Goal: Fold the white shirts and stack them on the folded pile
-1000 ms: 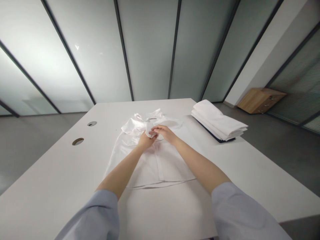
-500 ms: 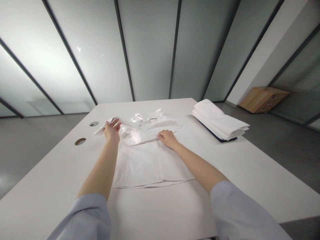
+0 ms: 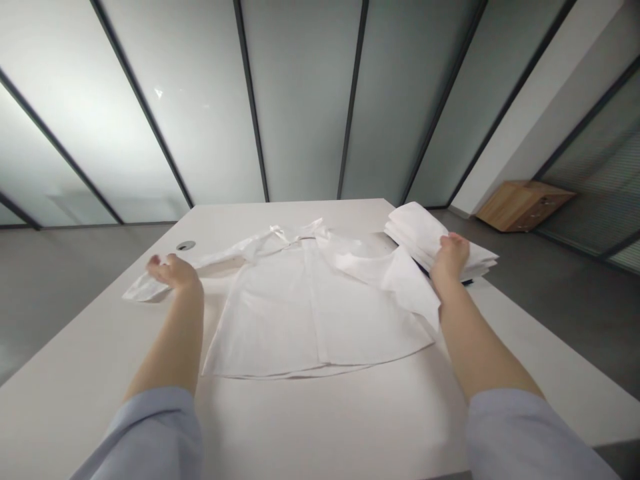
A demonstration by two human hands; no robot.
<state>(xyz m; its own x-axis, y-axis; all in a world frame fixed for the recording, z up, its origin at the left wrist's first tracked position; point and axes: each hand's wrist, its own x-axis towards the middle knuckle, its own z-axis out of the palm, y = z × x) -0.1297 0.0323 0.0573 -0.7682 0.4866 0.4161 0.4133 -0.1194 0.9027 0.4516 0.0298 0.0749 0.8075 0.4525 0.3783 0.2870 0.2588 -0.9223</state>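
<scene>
A white long-sleeved shirt (image 3: 280,313) lies spread on the table, its collar at the far side and its hem towards me. My left hand (image 3: 174,271) is just over the end of the shirt's left-lying sleeve, fingers apart and slightly blurred. On the other side, my right hand (image 3: 451,257) is raised in front of a folded white stack, its fingers loosely curled with no cloth visible between them. The right-lying sleeve (image 3: 413,283) stands up in a loose fold, its edge passing beside my right wrist.
The stack of folded white cloth (image 3: 417,230) rests on something dark at the table's right edge. A round metal fitting (image 3: 186,245) is set into the white table (image 3: 320,427) at the left. A wooden cabinet (image 3: 525,205) stands on the floor beyond, near frosted glass panels.
My hands have moved apart, left hand leftward and right hand rightward. The bunched upper part of the shirt has opened out, with both sleeves now out to the sides.
</scene>
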